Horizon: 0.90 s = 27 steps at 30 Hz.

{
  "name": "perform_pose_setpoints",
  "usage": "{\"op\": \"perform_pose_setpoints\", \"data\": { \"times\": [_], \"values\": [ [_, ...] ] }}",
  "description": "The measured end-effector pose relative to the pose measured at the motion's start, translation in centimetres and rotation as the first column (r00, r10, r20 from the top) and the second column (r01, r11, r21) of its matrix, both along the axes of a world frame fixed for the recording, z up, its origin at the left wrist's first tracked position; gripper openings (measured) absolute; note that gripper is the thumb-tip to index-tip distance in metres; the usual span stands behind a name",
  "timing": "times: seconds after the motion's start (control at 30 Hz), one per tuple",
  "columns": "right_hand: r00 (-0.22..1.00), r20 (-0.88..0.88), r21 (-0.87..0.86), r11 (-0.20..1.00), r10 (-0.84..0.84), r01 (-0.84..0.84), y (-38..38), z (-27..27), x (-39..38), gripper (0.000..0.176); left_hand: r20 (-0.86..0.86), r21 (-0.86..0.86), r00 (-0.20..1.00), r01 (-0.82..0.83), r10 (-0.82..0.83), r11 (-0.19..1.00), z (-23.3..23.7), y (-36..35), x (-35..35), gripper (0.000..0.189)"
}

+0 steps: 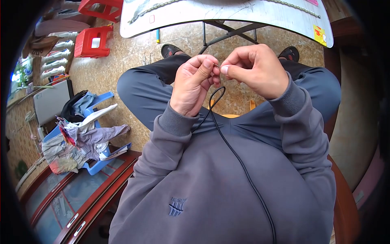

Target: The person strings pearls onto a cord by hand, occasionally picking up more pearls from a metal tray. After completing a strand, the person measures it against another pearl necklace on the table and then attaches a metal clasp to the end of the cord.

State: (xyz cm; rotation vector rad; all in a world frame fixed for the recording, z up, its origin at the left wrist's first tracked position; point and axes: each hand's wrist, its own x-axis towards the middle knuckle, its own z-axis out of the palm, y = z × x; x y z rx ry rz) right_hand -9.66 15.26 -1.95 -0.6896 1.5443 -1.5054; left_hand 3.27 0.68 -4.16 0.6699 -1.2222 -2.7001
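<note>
Over my lap, my left hand point(191, 84) is closed, its thumb and fingers pinched on something small and dark that I cannot make out. My right hand point(256, 71) meets it from the right, thumb and index finger pinched close to the left fingertips. What the right fingers hold, if anything, is too small to name. A black cable point(239, 158) crosses the front of my grey sweatshirt point(227, 191) and loops just below the left fingers. Its other end passes behind my left wrist.
Ahead stands a white table point(227, 12) with beaded chains point(156, 7) and a yellow label point(319, 35). Red stools point(92, 42) are at the left. A blue chair point(96, 166) heaped with clothes point(87, 140) stands nearer. A blue-and-yellow stick point(157, 36) lies on the floor.
</note>
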Motion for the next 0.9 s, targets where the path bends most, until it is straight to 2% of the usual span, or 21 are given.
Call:
{"op": "perform_pose_setpoints", "data": {
  "times": [0.27, 0.4, 0.43, 0.5, 0.57, 0.6, 0.73, 0.77, 0.9],
  "values": [
    [0.998, -0.063, 0.043, 0.999, 0.029, -0.027, 0.0, -0.4, -0.2, 0.008, 0.027, -0.021, 1.0, 0.002, -0.001, 1.0, -0.3, 0.1, 0.2, 0.017],
    [0.988, -0.15, 0.095, 0.995, 0.043, -0.029, 0.0, -0.4, -0.2, 0.008, 0.061, -0.227, 0.998, -0.004, 0.018, 0.974, 0.3, 0.3, 0.1, 0.012],
    [0.988, -0.15, 0.095, 0.995, 0.041, -0.027, 0.0, -0.4, -0.2, 0.008, 0.06, -0.226, 0.998, -0.003, 0.017, 0.974, 0.5, 0.4, 0.0, 0.012],
    [0.977, -0.21, 0.112, 0.994, 0.033, -0.009, 0.0, -0.2, -0.1, 0.008, 0.062, -0.488, 0.997, -0.014, 0.051, 0.873, 1.1, 0.7, -0.1, 0.01],
    [0.962, -0.271, 0.126, 0.992, 0.026, 0.009, 0.0, -0.1, -0.1, 0.008, 0.053, -0.712, 0.995, -0.023, 0.086, 0.702, 1.5, 0.9, -0.3, 0.008],
    [0.962, -0.272, 0.124, 0.992, 0.025, 0.009, -0.1, -0.1, 0.0, 0.008, 0.051, -0.713, 0.995, -0.024, 0.086, 0.7, 1.6, 0.8, -0.2, 0.008],
    [0.979, -0.197, 0.077, 0.995, -0.041, 0.057, -0.5, -1.1, 0.4, 0.007, -0.065, -0.904, 0.998, -0.07, 0.027, 0.422, 1.4, 0.4, -0.1, 0.008],
    [0.978, -0.202, 0.074, 0.995, -0.045, 0.061, -0.6, -1.4, 0.5, 0.007, -0.07, -0.905, 0.997, -0.073, 0.023, 0.42, 1.5, 0.3, -0.1, 0.008],
    [0.994, -0.061, -0.039, 0.995, -0.094, 0.092, -1.0, -2.3, 0.8, 0.006, -0.059, -0.827, 0.998, -0.052, 0.005, 0.559, 2.0, 0.0, 0.2, 0.015]
  ]
}}
